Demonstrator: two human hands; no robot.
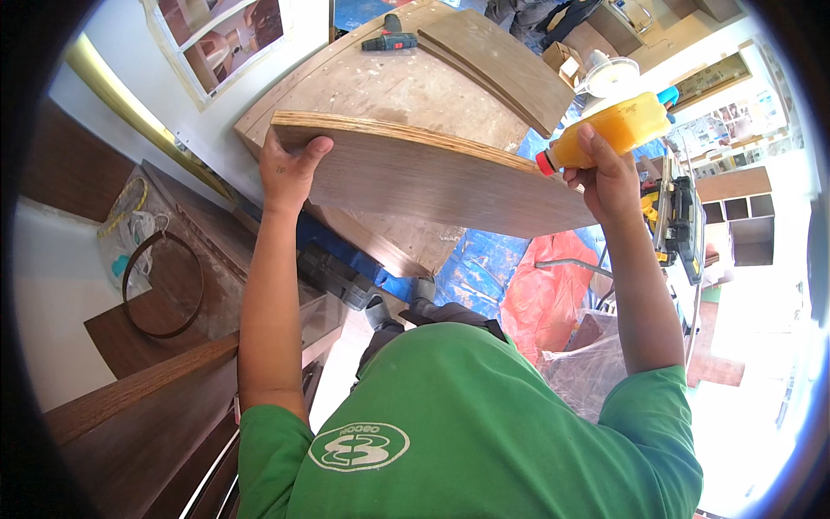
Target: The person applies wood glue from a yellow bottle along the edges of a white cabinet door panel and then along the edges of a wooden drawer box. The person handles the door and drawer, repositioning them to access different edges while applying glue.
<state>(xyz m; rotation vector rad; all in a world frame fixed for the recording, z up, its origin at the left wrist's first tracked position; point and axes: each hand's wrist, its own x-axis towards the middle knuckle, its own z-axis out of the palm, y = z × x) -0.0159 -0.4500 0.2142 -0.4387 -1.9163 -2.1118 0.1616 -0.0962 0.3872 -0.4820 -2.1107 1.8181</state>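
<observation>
A wood-veneered plywood panel [441,178] stands on edge before me, its bare layered edge turned up. My left hand [292,165] grips the panel's left end, thumb on the near face. In my right hand [606,168] is a plastic bottle [622,126] of yellow-orange glue-like liquid, tilted with its red cap down and to the left. The cap is close to the right part of the panel's upper edge; whether it touches cannot be told. Beyond the panel lies a worn wooden worktable [363,84].
On the worktable lie a cordless drill [390,41] and stacked brown boards [499,65]. Blue sheeting [483,266] and red sheeting [548,292] cover floor at right. A black case [331,276] lies below the table. A coil of edge banding [198,285] is at left. Another person's legs [528,19] show beyond.
</observation>
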